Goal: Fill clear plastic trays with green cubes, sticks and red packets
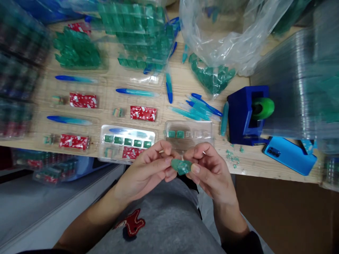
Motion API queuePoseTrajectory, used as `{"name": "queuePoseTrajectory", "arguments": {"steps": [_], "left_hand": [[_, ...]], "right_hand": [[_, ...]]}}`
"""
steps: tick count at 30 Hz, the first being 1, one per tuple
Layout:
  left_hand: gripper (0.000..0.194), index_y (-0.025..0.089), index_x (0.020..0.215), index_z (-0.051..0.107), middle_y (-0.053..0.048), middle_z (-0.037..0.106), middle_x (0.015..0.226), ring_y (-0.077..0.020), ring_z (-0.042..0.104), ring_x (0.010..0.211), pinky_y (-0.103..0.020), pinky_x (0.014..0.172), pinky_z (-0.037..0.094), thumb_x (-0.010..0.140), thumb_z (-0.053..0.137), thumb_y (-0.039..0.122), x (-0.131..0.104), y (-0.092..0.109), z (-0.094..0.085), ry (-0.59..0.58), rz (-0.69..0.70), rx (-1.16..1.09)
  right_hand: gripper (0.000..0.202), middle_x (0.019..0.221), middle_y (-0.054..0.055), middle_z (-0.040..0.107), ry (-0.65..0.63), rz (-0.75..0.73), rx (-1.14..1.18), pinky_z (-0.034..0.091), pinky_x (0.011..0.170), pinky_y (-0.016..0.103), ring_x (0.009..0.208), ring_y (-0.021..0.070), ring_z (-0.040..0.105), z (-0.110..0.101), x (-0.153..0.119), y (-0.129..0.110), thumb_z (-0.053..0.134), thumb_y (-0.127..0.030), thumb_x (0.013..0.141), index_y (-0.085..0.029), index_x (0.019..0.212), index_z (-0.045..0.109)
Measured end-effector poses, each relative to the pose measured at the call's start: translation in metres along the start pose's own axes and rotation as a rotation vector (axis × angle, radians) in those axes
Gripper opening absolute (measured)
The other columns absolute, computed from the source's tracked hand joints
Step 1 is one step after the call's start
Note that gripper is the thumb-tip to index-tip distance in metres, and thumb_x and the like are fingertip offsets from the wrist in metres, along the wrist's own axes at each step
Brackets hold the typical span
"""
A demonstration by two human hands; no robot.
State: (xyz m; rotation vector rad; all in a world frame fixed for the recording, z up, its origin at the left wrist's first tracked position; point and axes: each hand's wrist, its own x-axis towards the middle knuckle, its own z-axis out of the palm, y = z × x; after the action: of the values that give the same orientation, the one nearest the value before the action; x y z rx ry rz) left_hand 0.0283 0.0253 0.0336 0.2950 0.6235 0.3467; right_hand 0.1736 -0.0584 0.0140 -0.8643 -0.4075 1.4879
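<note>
Between my two hands is a small green translucent piece with an uneven, faceted shape; its exact kind I cannot make out. My left hand pinches its left end, thumb against fingers. The right end is pinched by my right hand. Just beyond my hands lies a clear tray with two green squares in its row of small pockets and several pockets unfilled. To its left, a covered clear pack holds a blue pen, a row of green squares and a red patterned packet, partly behind my left hand.
Open clear trays with blue pens and red packets lie at left. Loose pens are mid-table. A blue tape dispenser, a blue phone and stacked clear lids stand right. Green pieces fill a plastic bag.
</note>
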Motion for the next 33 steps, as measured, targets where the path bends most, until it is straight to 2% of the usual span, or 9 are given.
{"name": "queuePoseTrajectory", "arguments": {"steps": [3,5,9,13,16,21,26,30,33], "left_hand": [[0.02,0.022,0.1,0.063,0.0,0.063,0.085,-0.0063,0.053,0.061,-0.017,0.054,0.042,0.082,0.069,0.028,-0.001,-0.002,-0.005,-0.07,-0.043,0.167],[0.026,0.023,0.104,0.063,0.0,0.064,0.089,-0.0081,0.057,0.072,-0.018,0.062,0.044,0.08,0.071,0.025,-0.002,-0.005,-0.008,-0.087,-0.071,0.307],[0.022,0.025,0.098,0.064,0.004,0.064,0.089,-0.007,0.058,0.087,-0.017,0.079,0.043,0.079,0.07,0.016,-0.003,-0.014,-0.009,0.05,0.039,0.459],[0.021,0.024,0.096,0.062,0.005,0.063,0.085,-0.006,0.058,0.08,-0.015,0.075,0.045,0.078,0.069,0.015,0.0,-0.016,-0.005,0.14,0.115,0.527],[0.019,0.023,0.096,0.061,0.005,0.064,0.081,-0.0059,0.059,0.076,-0.015,0.072,0.047,0.08,0.067,0.015,0.002,-0.013,-0.002,0.159,0.162,0.549],[0.021,0.022,0.1,0.058,0.003,0.066,0.087,-0.0084,0.062,0.081,-0.018,0.074,0.05,0.081,0.065,0.016,0.003,-0.011,0.002,0.167,0.208,0.623],[0.02,0.021,0.098,0.058,0.001,0.065,0.086,-0.0104,0.063,0.079,-0.021,0.072,0.052,0.08,0.063,0.016,0.0,-0.021,-0.002,0.25,0.279,0.772],[0.02,0.022,0.101,0.058,-0.001,0.067,0.088,-0.013,0.065,0.083,-0.017,0.056,0.049,0.082,0.062,0.017,-0.002,-0.028,-0.007,0.255,0.275,0.866],[0.018,0.022,0.1,0.059,0.001,0.067,0.086,-0.0118,0.065,0.081,-0.019,0.064,0.051,0.083,0.062,0.015,-0.003,-0.026,-0.012,0.248,0.358,0.894]], "right_hand": [[0.014,0.082,-0.004,0.059,0.083,-0.051,-0.176,0.043,0.048,0.014,0.054,0.0031,0.048,-0.003,-0.002,0.001,0.065,-0.019,0.085,-0.027,0.096,0.061],[0.015,0.078,-0.004,0.061,0.092,-0.072,-0.345,0.046,0.051,0.013,0.058,0.0043,0.053,-0.006,-0.007,0.001,0.064,-0.016,0.085,-0.027,0.095,0.063],[0.02,0.08,-0.002,0.063,0.13,-0.212,-0.838,0.05,0.064,0.017,0.073,0.0081,0.06,-0.018,-0.019,0.0,0.06,-0.009,0.086,-0.026,0.094,0.066],[0.041,0.104,0.003,0.059,0.178,-0.37,-1.177,0.053,0.074,0.024,0.084,0.0104,0.061,-0.028,-0.025,-0.004,0.048,-0.003,0.09,-0.029,0.118,0.061],[0.05,0.12,0.005,0.054,0.113,-0.413,-1.223,0.054,0.082,0.03,0.095,0.0145,0.06,-0.025,-0.022,-0.009,0.053,-0.007,0.089,-0.034,0.132,0.051],[0.046,0.105,0.004,0.061,-0.079,-0.426,-1.234,0.056,0.079,0.03,0.093,0.0161,0.062,-0.015,-0.012,-0.014,0.061,-0.017,0.088,-0.03,0.131,0.05],[0.035,0.099,0.006,0.065,-0.097,-0.476,-1.308,0.056,0.075,0.032,0.086,0.0172,0.063,-0.016,-0.014,-0.009,0.065,-0.02,0.086,-0.022,0.12,0.056],[0.031,0.099,0.006,0.067,-0.105,-0.42,-1.249,0.055,0.073,0.028,0.087,0.0162,0.064,-0.019,-0.017,-0.006,0.063,-0.019,0.087,-0.022,0.117,0.057],[0.025,0.094,0.004,0.066,-0.093,-0.437,-1.268,0.054,0.068,0.027,0.082,0.0154,0.063,-0.023,-0.014,-0.01,0.063,-0.017,0.087,-0.022,0.111,0.06]]}}
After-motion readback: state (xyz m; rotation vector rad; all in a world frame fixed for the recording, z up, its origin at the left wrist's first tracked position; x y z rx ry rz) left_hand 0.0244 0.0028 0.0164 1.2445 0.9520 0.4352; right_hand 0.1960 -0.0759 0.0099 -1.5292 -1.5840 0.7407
